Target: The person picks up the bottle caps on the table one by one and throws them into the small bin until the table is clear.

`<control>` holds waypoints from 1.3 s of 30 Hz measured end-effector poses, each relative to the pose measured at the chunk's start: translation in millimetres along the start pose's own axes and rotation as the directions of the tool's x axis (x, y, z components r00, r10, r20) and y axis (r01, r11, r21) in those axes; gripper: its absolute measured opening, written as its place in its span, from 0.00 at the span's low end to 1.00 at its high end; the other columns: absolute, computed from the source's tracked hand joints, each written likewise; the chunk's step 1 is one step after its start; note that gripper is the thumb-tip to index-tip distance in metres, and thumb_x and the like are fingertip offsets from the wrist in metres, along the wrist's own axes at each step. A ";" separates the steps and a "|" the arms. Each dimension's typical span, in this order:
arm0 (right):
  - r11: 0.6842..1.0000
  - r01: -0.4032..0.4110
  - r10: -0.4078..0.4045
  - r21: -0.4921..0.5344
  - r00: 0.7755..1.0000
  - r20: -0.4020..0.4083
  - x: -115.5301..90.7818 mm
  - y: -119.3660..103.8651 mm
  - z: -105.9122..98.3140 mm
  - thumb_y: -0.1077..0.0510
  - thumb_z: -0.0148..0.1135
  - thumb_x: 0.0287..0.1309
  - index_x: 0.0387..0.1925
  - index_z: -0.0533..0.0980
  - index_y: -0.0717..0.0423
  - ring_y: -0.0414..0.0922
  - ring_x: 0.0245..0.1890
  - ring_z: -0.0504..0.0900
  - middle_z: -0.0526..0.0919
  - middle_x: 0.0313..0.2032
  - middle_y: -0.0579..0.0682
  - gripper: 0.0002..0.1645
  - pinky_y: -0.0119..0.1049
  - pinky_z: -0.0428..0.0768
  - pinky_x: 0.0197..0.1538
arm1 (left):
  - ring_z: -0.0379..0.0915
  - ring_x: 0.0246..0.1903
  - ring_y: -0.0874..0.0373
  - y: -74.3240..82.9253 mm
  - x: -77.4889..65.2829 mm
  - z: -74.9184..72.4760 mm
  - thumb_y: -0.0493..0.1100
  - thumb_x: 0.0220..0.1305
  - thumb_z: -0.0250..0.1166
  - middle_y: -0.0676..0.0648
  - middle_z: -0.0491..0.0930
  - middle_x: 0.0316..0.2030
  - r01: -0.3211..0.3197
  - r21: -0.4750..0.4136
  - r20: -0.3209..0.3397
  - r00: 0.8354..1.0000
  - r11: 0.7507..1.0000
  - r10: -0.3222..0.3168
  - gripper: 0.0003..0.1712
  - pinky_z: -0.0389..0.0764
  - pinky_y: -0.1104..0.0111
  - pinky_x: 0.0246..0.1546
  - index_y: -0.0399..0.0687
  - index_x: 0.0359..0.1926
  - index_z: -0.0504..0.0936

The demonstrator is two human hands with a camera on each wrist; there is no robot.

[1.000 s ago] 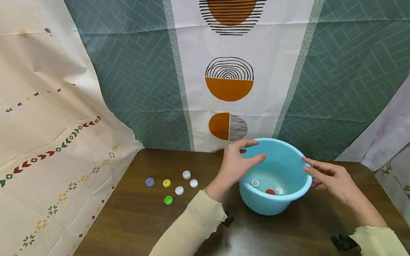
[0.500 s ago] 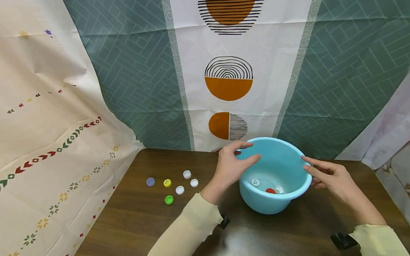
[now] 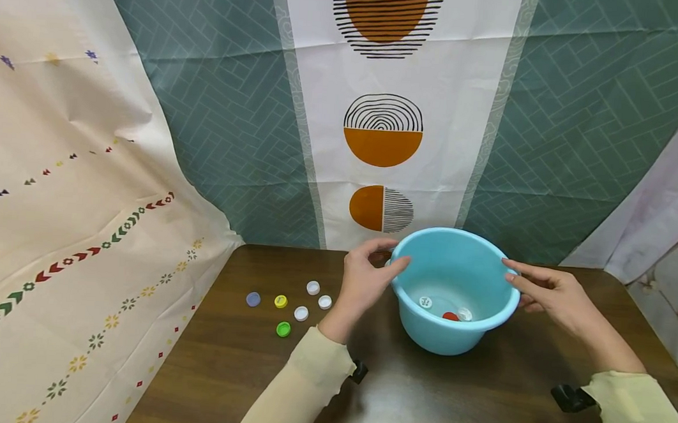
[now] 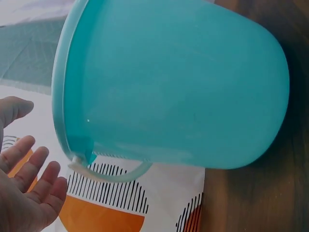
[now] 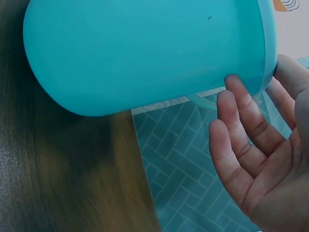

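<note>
A light-blue bucket (image 3: pixel 453 336) with a handle stands on the table toward the back; white bottle caps (image 3: pixel 425 302) and a red cap (image 3: pixel 450 316) lie on its bottom. My right hand (image 3: pixel 554 298) holds the right side of the rim between thumb and fingers, other fingers loosely bent by the outer wall in the right wrist view. My left hand (image 3: pixel 364 283) is beside the left rim, thumb and fingers spread. In the left wrist view its fingers (image 4: pixel 36 169) are apart from the bucket wall (image 4: pixel 183 87) and near the handle (image 4: pixel 116 175).
Several loose caps lie on the brown table (image 3: pixel 221 371) left of the bucket: a blue cap (image 3: pixel 253 299), a yellow cap (image 3: pixel 280 302), a green cap (image 3: pixel 283 329) and white caps (image 3: pixel 302 313). A patterned cloth (image 3: pixel 251 136) hangs directly behind the table's back edge.
My left hand has moved left, from over the bucket's opening to beside its left rim. The right hand stays at the right rim, and the bucket and caps keep their places.
</note>
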State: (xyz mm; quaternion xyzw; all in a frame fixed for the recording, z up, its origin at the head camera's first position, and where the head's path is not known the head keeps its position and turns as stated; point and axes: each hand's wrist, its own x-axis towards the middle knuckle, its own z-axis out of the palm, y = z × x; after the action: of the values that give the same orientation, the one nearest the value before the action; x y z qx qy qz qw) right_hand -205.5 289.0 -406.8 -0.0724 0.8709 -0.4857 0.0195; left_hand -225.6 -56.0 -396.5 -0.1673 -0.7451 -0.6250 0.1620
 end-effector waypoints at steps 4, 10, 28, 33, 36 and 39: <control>1.000 -0.002 0.002 0.000 1.000 0.005 1.1 0.5 0.6 0.42 0.58 0.67 0.70 0.66 0.54 0.45 0.34 0.86 0.80 0.52 0.62 0.36 0.43 0.84 0.36 | 0.81 0.40 0.55 -3.6 -1.5 -8.6 0.50 0.54 0.75 0.54 0.85 0.41 0.001 0.045 -0.024 1.000 0.999 0.000 0.20 0.82 0.63 0.42 0.49 0.47 0.86; 1.000 -0.004 0.004 -0.002 1.000 0.012 2.1 -0.4 -0.1 0.42 0.58 0.67 0.70 0.66 0.54 0.45 0.35 0.86 0.79 0.53 0.62 0.36 0.41 0.84 0.36 | 0.79 0.43 0.60 -11.8 -3.4 -31.3 0.51 0.57 0.73 0.60 0.84 0.41 0.002 0.105 -0.042 0.999 0.995 0.002 0.17 0.80 0.63 0.46 0.55 0.47 0.86; 1.000 -0.001 0.001 0.006 1.000 0.006 0.1 -4.1 1.1 0.41 0.59 0.66 0.69 0.68 0.52 0.47 0.35 0.86 0.84 0.46 0.52 0.35 0.40 0.84 0.36 | 0.79 0.37 0.53 -64.2 -35.8 -110.9 0.49 0.57 0.73 0.48 0.84 0.38 0.248 0.475 -0.166 0.967 0.844 -0.191 0.18 0.80 0.59 0.37 0.46 0.46 0.85; 1.000 0.002 -0.003 0.010 1.000 0.008 0.5 -1.2 1.0 0.42 0.58 0.67 0.69 0.67 0.53 0.46 0.35 0.86 0.82 0.49 0.56 0.35 0.42 0.84 0.37 | 0.77 0.31 0.57 -76.7 -43.4 -112.9 0.53 0.55 0.72 0.46 0.83 0.37 0.304 0.648 -0.136 0.949 0.698 -0.286 0.22 0.77 0.62 0.28 0.45 0.47 0.85; 1.000 0.001 -0.001 0.010 1.000 0.002 1.0 0.7 1.3 0.43 0.58 0.67 0.69 0.67 0.53 0.45 0.35 0.86 0.82 0.49 0.58 0.35 0.43 0.84 0.37 | 0.79 0.33 0.56 -85.0 -45.9 -112.6 0.54 0.54 0.72 0.46 0.84 0.37 0.292 0.721 -0.119 0.946 0.629 -0.302 0.23 0.78 0.61 0.28 0.44 0.47 0.85; 1.000 0.000 0.000 0.008 1.000 0.000 1.7 1.8 1.4 0.43 0.58 0.67 0.70 0.66 0.54 0.44 0.35 0.86 0.81 0.50 0.58 0.35 0.43 0.84 0.37 | 0.80 0.36 0.51 -90.1 -47.9 -112.2 0.53 0.54 0.72 0.45 0.84 0.38 0.280 0.765 -0.111 0.945 0.580 -0.309 0.23 0.78 0.57 0.28 0.44 0.46 0.86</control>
State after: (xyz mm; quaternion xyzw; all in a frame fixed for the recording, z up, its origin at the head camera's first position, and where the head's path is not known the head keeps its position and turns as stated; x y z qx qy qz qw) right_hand -207.2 288.5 -409.0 -0.0721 0.8691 -0.4890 0.0196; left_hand -220.0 -183.5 -478.4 0.0332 -0.9596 -0.2613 0.0991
